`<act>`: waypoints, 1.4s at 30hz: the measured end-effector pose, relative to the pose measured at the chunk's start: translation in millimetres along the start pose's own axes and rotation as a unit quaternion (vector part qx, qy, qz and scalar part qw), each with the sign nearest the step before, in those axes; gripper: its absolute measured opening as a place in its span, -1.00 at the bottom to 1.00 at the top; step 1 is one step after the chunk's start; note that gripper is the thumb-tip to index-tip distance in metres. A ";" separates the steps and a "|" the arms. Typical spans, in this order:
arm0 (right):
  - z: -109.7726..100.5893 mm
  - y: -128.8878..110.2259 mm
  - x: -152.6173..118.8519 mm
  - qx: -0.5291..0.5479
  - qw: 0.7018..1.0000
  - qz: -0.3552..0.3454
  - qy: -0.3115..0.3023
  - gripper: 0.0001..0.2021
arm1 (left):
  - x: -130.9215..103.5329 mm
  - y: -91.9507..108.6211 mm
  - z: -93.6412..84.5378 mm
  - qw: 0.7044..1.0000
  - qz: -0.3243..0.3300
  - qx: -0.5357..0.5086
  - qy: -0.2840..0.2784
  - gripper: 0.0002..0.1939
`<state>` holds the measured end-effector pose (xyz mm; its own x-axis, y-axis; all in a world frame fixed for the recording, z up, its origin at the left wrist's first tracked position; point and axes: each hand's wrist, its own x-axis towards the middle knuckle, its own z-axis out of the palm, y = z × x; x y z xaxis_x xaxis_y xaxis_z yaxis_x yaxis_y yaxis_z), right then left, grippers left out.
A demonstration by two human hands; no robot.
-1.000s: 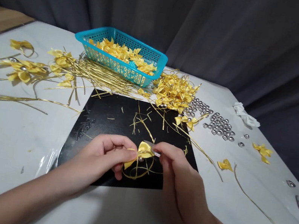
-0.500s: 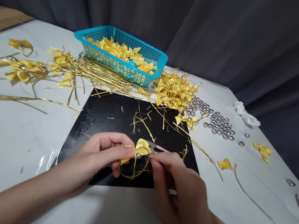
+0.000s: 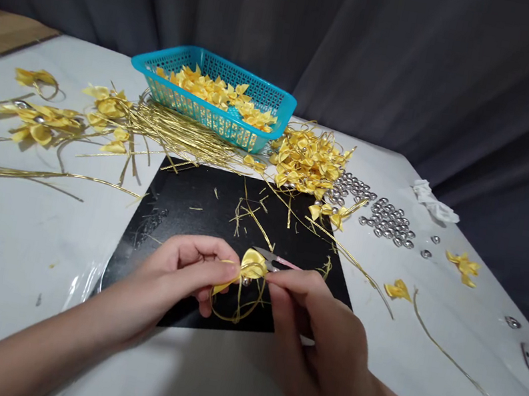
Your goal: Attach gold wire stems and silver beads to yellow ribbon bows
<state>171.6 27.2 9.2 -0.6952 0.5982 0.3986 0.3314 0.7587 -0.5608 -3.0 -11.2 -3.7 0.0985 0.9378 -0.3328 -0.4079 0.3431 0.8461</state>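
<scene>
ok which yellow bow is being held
The bow pinched in the left hand, above the black mat, beside the snips in the right hand; other yellow pieces lie loose, touched by neither.

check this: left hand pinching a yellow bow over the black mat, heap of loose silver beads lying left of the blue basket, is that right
Not quite: the heap of loose silver beads lies right of the blue basket, as the head view shows. The rest stands: the left hand is pinching a yellow bow over the black mat.
</scene>
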 end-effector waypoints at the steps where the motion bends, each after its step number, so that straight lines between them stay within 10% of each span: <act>1: 0.3 0.3 -0.1 -0.001 1.000 -0.001 0.005 -0.83 | 0.1 -0.4 -0.1 1.000 0.000 0.000 -0.002 -0.83; 42: 1.2 8.3 2.5 0.026 0.998 -0.041 -0.048 -0.86 | 2.8 -1.9 -2.3 1.000 -0.010 0.017 -0.019 -0.82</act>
<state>171.8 34.6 4.7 -0.7770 0.5055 0.3752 0.2396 0.7886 -0.5663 -4.1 -9.4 -7.1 0.1407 0.9317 -0.3350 -0.3752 0.3633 0.8528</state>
